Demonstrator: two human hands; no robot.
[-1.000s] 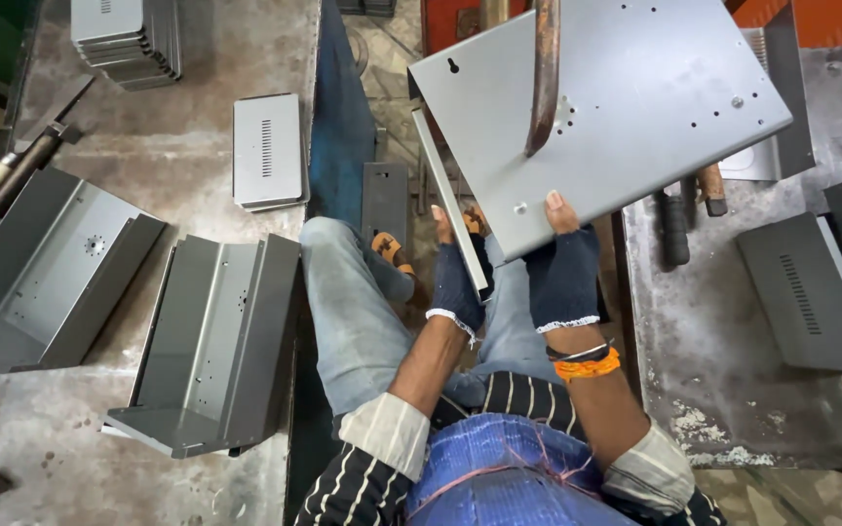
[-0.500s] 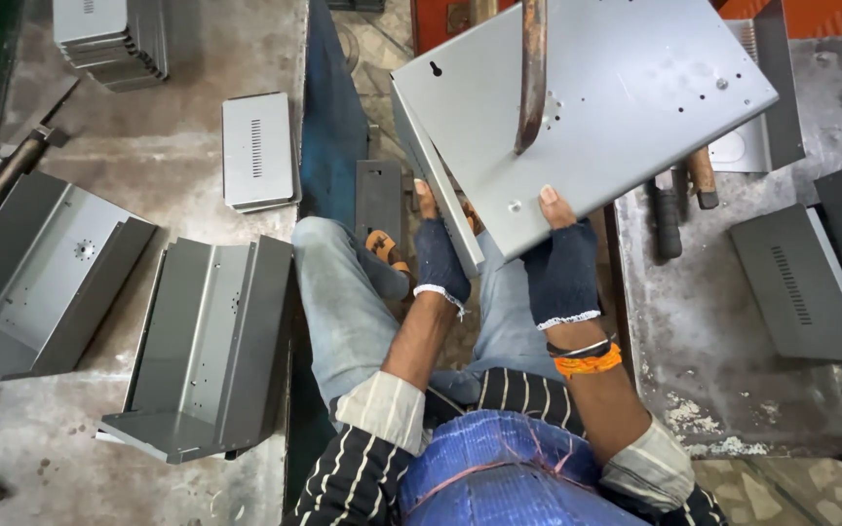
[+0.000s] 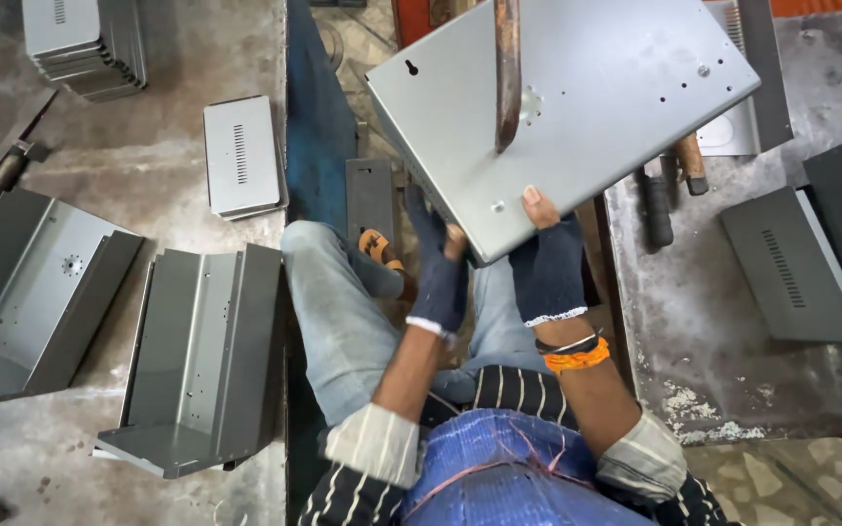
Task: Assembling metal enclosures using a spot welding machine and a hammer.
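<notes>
Both my hands, in dark fingerless gloves, hold a large grey sheet-metal panel point(image 3: 587, 107) by its near edge. My left hand point(image 3: 438, 268) grips the panel's lower left side, fingers under the folded rim. My right hand point(image 3: 548, 263) clamps the near corner, thumb on top. A rusty brown metal rod point(image 3: 507, 73) comes down from above and meets the panel's top face near a small round mark. The panel is tilted and has several small holes.
On the left bench lie two bent grey metal channels point(image 3: 202, 351) point(image 3: 31, 292), a small vented cover point(image 3: 242, 156) and a stack of covers point(image 3: 85, 44). On the right bench rest another vented cover point(image 3: 796, 263) and dark tool handles point(image 3: 657, 206).
The panel has shifted left and lower in view, with both hands still gripping it. My left hand has slid further under its left edge.
</notes>
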